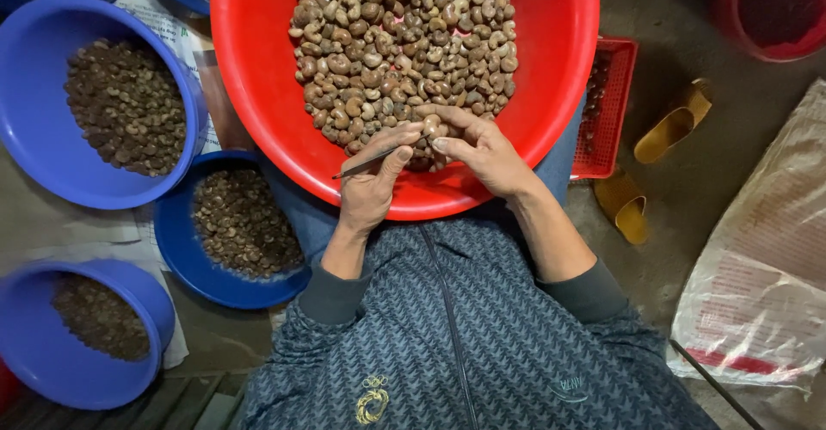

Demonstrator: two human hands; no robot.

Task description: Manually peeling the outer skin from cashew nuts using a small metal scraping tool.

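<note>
A big red basin point(249, 69) rests on my lap, filled with brownish cashew nuts point(404, 43). Both hands meet at its near rim. My left hand point(368, 187) pinches a thin dark metal pick point(366, 166) whose tip points left. My right hand point(483, 150) holds a single pale cashew nut point(430, 125) between thumb and fingers, right beside the pick. The two hands touch each other over the nut pile's near edge.
Three blue bowls of darker small pieces stand at the left: a large bowl point(34, 129), a middle bowl point(176, 249) and a lower bowl point(34, 361). A red basket point(613, 112), yellow sandals point(669, 129), a plastic sack point(766, 267) and a red tub point(731, 9) lie at the right.
</note>
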